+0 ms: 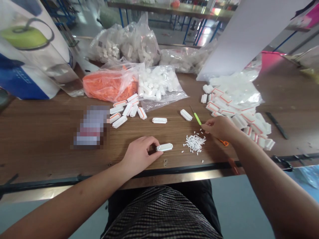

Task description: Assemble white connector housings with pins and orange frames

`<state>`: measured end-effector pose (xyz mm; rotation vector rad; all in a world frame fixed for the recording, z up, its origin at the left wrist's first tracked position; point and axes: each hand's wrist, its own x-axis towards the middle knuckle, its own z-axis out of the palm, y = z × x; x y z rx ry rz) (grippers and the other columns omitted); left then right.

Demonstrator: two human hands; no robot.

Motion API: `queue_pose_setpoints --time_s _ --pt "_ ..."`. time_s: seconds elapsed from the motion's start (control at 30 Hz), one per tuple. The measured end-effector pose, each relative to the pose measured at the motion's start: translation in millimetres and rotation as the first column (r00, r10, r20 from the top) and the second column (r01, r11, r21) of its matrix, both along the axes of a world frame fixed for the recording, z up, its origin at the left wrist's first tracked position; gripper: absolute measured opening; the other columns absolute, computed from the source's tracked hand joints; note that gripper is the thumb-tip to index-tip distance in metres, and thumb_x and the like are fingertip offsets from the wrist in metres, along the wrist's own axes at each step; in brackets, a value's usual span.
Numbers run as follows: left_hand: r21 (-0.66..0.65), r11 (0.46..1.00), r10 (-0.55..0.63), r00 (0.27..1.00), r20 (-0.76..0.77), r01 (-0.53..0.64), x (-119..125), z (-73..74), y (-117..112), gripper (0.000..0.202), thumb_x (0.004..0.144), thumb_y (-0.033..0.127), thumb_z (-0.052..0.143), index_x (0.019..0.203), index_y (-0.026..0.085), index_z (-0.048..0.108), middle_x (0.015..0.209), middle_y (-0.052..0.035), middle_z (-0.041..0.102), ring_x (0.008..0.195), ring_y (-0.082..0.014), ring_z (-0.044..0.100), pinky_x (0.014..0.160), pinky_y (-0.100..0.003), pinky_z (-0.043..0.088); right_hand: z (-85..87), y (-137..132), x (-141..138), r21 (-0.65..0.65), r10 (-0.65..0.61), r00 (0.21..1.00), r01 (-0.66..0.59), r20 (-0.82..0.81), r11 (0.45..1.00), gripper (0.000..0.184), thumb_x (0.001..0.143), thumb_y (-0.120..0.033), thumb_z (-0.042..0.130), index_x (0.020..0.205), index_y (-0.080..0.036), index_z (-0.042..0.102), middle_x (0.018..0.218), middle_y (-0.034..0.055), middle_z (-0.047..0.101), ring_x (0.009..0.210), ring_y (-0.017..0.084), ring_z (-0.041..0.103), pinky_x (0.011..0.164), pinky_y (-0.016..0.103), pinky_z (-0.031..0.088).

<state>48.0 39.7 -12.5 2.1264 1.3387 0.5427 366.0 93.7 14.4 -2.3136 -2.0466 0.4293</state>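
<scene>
My left hand [140, 154] rests on the wooden table [45, 139] near its front edge, fingers pinched on a white plastic connector [164, 147] with rows of small holes. My right hand [219, 127] hovers to the right, fingers curled together above a small heap of tiny white pins [194, 142]; what its fingertips hold is too small to make out. A green-handled tool [197, 118] lies just beside that hand, and an orange tip [225, 143] pokes out under the wrist.
White connectors with orange seals lie in a group [126, 111] left of centre and a large pile [239, 113] at the right. Behind are a bag of orange parts [109, 84], bags of white parts [158, 83], and a leaning white board [249, 33].
</scene>
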Motion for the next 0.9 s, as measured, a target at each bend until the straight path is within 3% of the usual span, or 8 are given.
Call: queue_pose_setpoints --time_s 0.2,0.67,0.8,0.9 --pt "-0.009 1.000 0.004 1.000 -0.003 -0.004 0.8 1.6 0.0 0.009 0.079 0.028 0.071 0.083 0.022 0.064 0.066 0.0051 0.054 0.062 -0.0122 0.050 0.061 -0.025 0.038 2.0 -0.7 7.7 0.018 -0.015 0.988 0.018 -0.155 1.000 0.015 0.069 -0.033 0.066 0.068 -0.023 0.078 0.069 0.0015 0.075 0.070 0.020 0.068 0.060 0.027 0.047" --pt "0.003 1.000 -0.003 1.000 0.002 0.003 0.5 0.7 0.2 0.010 0.080 0.029 0.071 0.083 0.022 0.065 0.067 0.0052 0.055 0.062 -0.0123 0.050 0.063 -0.025 0.040 -9.5 -7.3 2.8 0.059 0.010 0.992 -0.003 -0.122 0.998 0.016 0.071 -0.033 0.064 0.069 -0.022 0.077 0.066 0.0022 0.074 0.066 0.020 0.068 0.057 0.028 0.044" --pt "-0.001 1.000 -0.003 1.000 0.006 0.003 1.4 1.8 0.0 0.010 0.079 0.027 0.071 0.082 0.022 0.064 0.066 0.0052 0.054 0.063 -0.0126 0.051 0.064 -0.025 0.040 -4.1 -9.3 -3.8 0.035 -0.044 0.985 0.050 -0.165 0.998 0.012 0.068 -0.029 0.066 0.063 -0.021 0.073 0.057 0.0003 0.069 0.060 0.018 0.065 0.054 0.027 0.042" --pt "-0.013 1.000 0.004 1.000 0.004 -0.004 2.6 3.7 -0.6 0.009 0.079 0.026 0.071 0.082 0.022 0.064 0.066 0.0051 0.053 0.063 -0.0130 0.050 0.064 -0.026 0.040 6.7 -21.6 -25.8 0.082 -0.030 0.964 0.053 -0.265 0.995 0.013 0.070 -0.030 0.065 0.062 -0.021 0.070 0.054 -0.0007 0.066 0.055 0.016 0.060 0.052 0.026 0.040"
